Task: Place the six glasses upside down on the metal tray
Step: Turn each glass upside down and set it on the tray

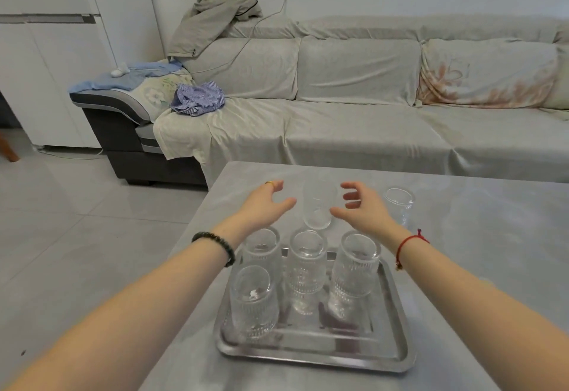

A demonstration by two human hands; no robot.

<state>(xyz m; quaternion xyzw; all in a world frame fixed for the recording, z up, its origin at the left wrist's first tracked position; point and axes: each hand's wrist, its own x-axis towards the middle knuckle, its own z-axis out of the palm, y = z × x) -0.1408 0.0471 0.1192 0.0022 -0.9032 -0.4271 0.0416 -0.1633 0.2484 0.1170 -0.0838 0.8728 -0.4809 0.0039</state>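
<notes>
A metal tray (311, 352) lies on the grey table near its front edge. Several ribbed clear glasses stand upside down on it: three in the back row (263, 252), (307, 263), (355, 266) and one at the front left (252, 301). Beyond the tray an upright glass (318, 204) stands on the table. My left hand (267, 203) and my right hand (363, 206) hover on either side of it, fingers spread, not touching it. Another upright glass (398, 204) stands to the right of my right hand.
The grey table (477, 252) stretches to the right and back. Behind it runs a long sofa (354, 119) under a pale cover, with clothes on its left end. A tiled floor (77, 230) lies to the left.
</notes>
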